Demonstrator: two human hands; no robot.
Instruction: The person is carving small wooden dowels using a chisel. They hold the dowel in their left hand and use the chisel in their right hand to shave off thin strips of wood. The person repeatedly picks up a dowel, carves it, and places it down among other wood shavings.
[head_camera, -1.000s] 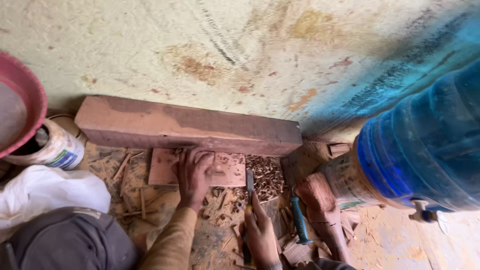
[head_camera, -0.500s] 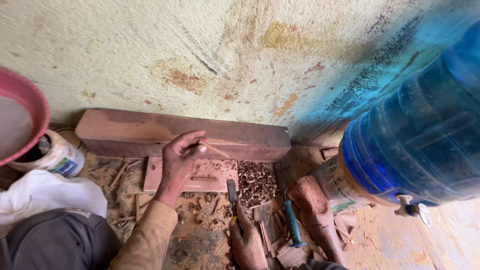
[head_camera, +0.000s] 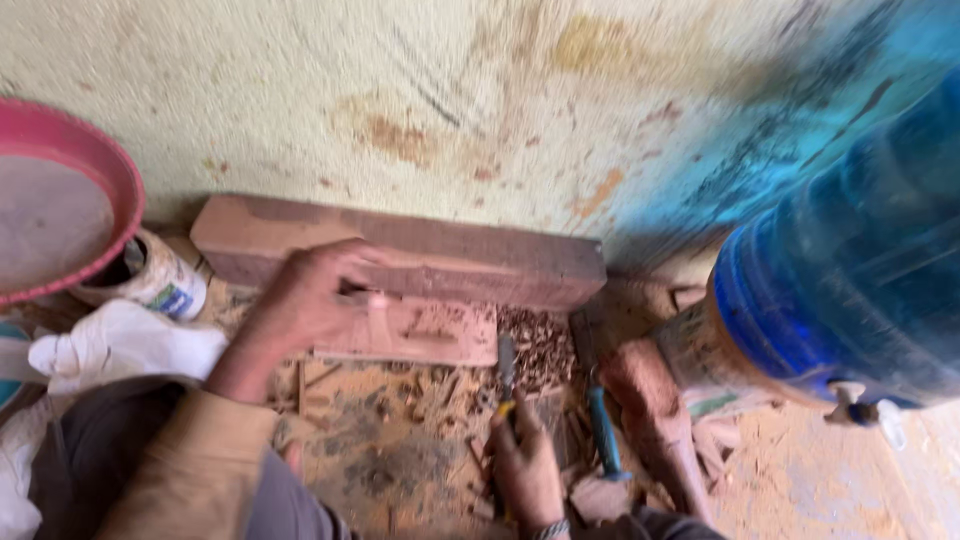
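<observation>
My left hand (head_camera: 300, 305) rests with curled fingers on the left end of a small flat carved wooden piece (head_camera: 420, 330), which lies in front of a long thick wooden block (head_camera: 450, 255) set against the wall. My right hand (head_camera: 525, 470) grips a chisel (head_camera: 506, 365) with a yellow-banded handle, its blade pointing at the right end of the wooden piece. Wood chips (head_camera: 535, 345) are piled by the blade. The frame is blurred.
A large blue water jug (head_camera: 850, 270) stands at the right. A blue-handled tool (head_camera: 603, 430) and a wooden mallet (head_camera: 655, 420) lie beside my right hand. At the left are a pink basin (head_camera: 60, 210), a small tin (head_camera: 150, 280) and white cloth (head_camera: 110, 345).
My left hand, raised above the wooden piece half a second ago, has come down onto its left end. The view has shifted slightly; my right hand keeps hold of the chisel.
</observation>
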